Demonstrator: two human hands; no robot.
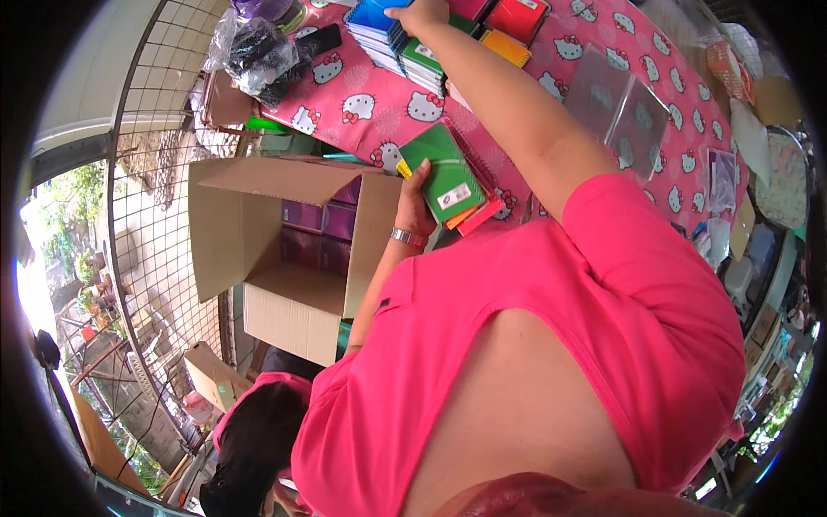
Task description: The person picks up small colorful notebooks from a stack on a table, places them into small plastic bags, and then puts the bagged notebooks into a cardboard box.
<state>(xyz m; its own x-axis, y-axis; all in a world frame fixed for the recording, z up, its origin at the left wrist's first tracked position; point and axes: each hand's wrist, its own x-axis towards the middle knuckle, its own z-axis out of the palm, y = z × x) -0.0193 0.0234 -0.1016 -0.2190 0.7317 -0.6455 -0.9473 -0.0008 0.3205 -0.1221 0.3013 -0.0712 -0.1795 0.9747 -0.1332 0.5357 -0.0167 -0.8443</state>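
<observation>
My left hand (415, 203), with a metal watch on the wrist, grips a small stack of notebooks (448, 177) by its lower edge. The top one is green, with orange and pink ones under it. The stack is held over the near edge of the table, just right of an open cardboard box (293, 297). My right hand (420, 14) reaches far across the table and rests on a row of blue notebooks (372, 21), beside green notebooks (420, 59). The picture's top edge cuts off its fingers.
The table has a pink cloth with cartoon cats (366, 108). On it lie red and orange notebooks (510, 26), clear plastic sleeves (617, 107) and a black bag in plastic (255, 48). Purple packs (320, 226) fill the box. Another person's dark-haired head (255, 435) is at lower left, by a wire fence (164, 215).
</observation>
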